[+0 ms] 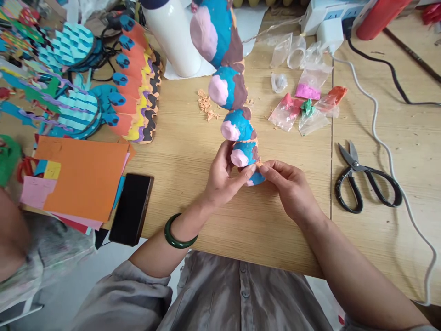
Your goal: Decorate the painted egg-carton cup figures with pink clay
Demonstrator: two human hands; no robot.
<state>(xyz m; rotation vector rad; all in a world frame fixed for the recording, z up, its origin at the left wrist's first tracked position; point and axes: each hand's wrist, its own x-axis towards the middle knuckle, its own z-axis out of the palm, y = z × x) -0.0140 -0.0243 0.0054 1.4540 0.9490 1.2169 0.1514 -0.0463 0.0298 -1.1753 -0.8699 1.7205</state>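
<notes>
A long strip of rounded bumps covered in blue, pink and brown clay point(244, 123) runs up from my hands toward the far side of the table. My left hand point(222, 181) is closed around its near end, the thumb lying across the lowest bumps. At the strip's right edge, the thumb and fingers of my right hand point(291, 186) pinch close to a small bit of orange clay point(259, 163). My fingertips partly hide the last bump. Orange crumbs point(206, 103) lie on the table left of the strip.
Black-handled scissors point(356, 168) lie open at right beside a white cable point(379, 133). Small bags of coloured clay point(308, 99) sit beyond my right hand. Leftward are a phone point(131, 209), orange paper point(82, 177), another bumpy strip point(132, 92) and a white bottle point(174, 39). A person sits at left.
</notes>
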